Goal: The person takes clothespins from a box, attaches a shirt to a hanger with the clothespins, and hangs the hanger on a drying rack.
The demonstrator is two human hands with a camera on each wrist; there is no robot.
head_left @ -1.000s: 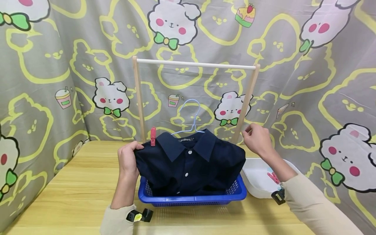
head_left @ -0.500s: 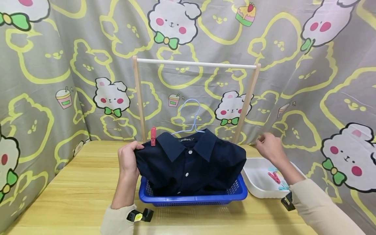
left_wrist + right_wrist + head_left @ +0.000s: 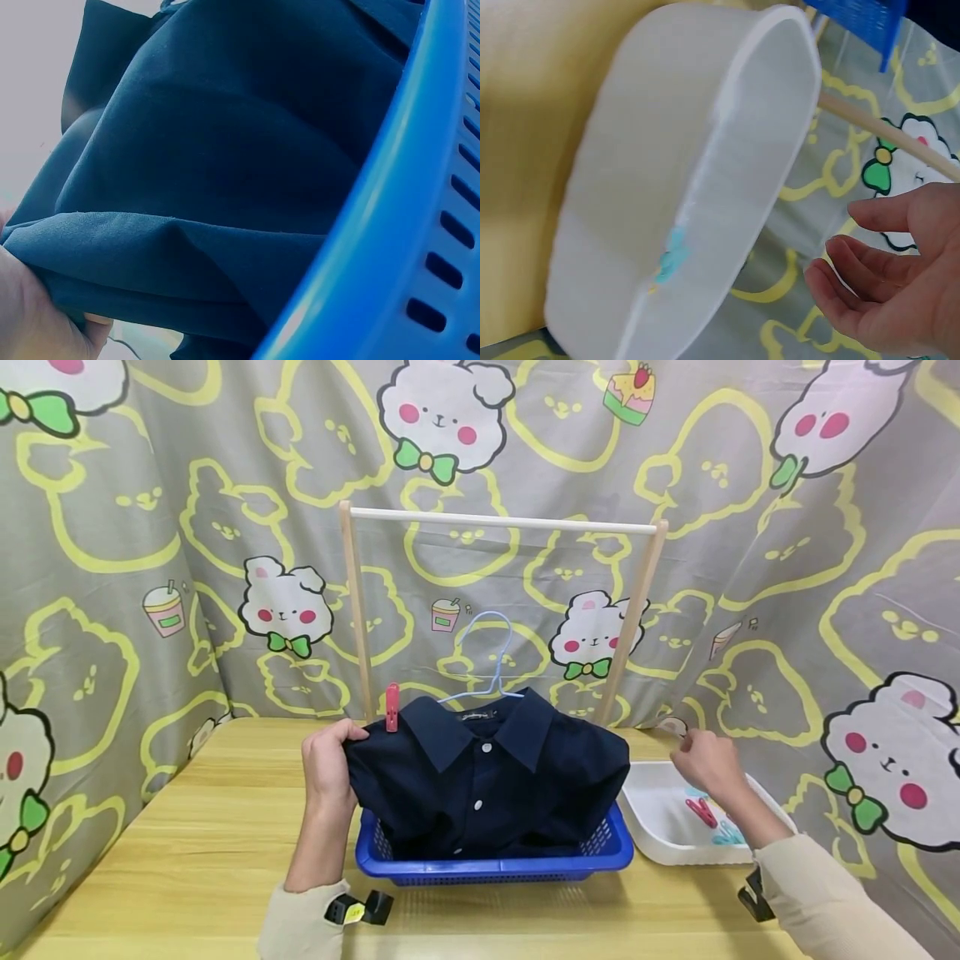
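My left hand (image 3: 324, 764) grips the left shoulder of a dark navy button-up shirt (image 3: 510, 793); in the left wrist view the thumb and fingers pinch the cloth (image 3: 135, 262). A pale blue wire hanger (image 3: 495, 677) sits inside the collar, its hook sticking up. On the left shoulder, near the collar, a red clothespin (image 3: 392, 708) stands upright. The shirt's lower part lies in a blue plastic basket (image 3: 495, 867). My right hand (image 3: 708, 766) hovers over the far side of a white tray (image 3: 675, 853), and the right wrist view shows its fingers loosely curled with nothing in them.
Inside the tray lie a red clothespin (image 3: 701, 812) and light blue ones (image 3: 727, 833). Behind the basket rises a wooden rack with a white crossbar (image 3: 502, 520). A patterned curtain (image 3: 480, 435) hangs around the wooden table (image 3: 202, 827).
My right hand has moved away from the shirt, right and down to over the white tray, uncovering more of the clothespins there. My left hand keeps its grip in the same place.
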